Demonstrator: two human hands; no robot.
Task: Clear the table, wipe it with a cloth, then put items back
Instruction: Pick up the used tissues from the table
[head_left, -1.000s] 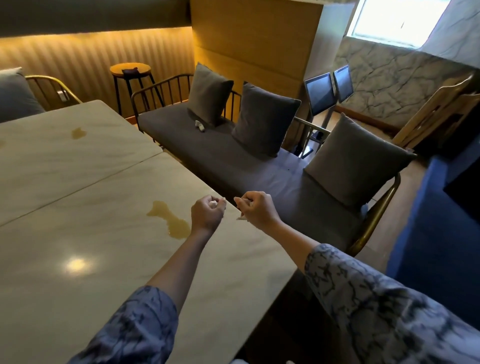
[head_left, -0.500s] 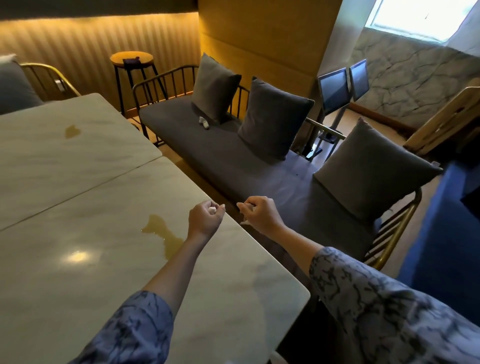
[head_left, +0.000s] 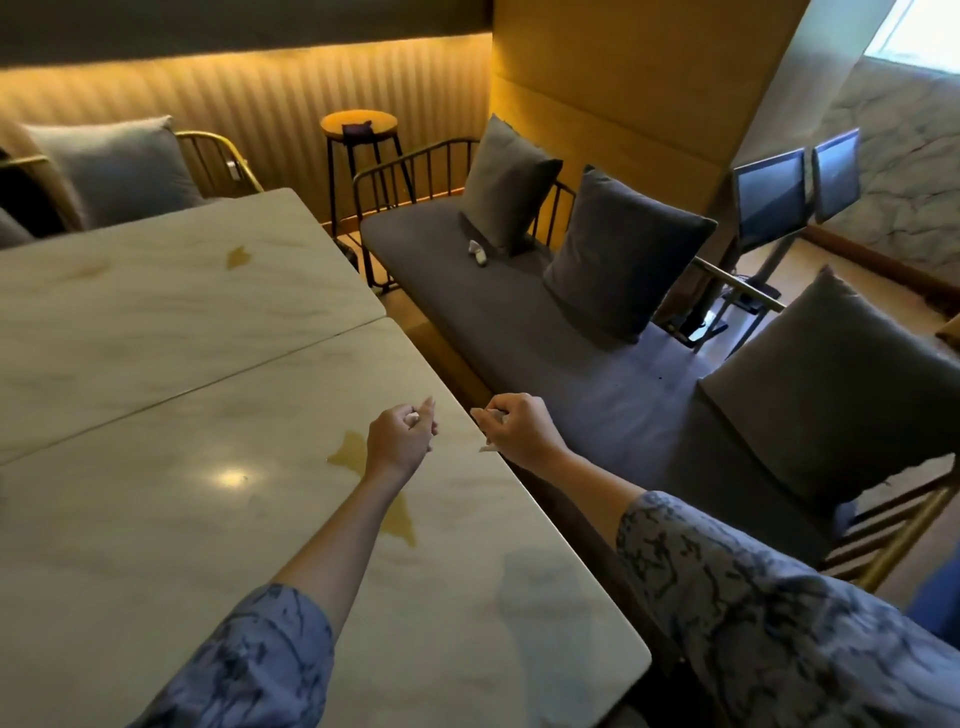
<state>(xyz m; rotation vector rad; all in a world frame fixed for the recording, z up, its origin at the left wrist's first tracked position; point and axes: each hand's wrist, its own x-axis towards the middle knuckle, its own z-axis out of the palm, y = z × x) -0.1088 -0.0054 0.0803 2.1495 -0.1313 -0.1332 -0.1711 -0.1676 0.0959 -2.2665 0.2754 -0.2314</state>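
Observation:
Two pale marble tables (head_left: 156, 415) stand pushed together. A yellow-brown spill (head_left: 358, 452) lies on the near one, partly under my left forearm, and a smaller stain (head_left: 238, 257) marks the far one. My left hand (head_left: 400, 441) hovers over the table's right edge, fingers curled round a small white scrap (head_left: 413, 418). Just past the edge my right hand (head_left: 519, 428) pinches another white scrap (head_left: 485, 415). The two hands are a short gap apart.
A grey bench sofa (head_left: 597, 374) with three cushions runs along the table's right side, a small crumpled white scrap (head_left: 477, 252) on its seat. A round stool (head_left: 358, 127) stands by the back wall. A cushioned chair (head_left: 114, 166) sits at the far left.
The view has swung left and down, so the tables fill more of the frame. Both hands keep their hold on the white scraps and stay about the same distance apart.

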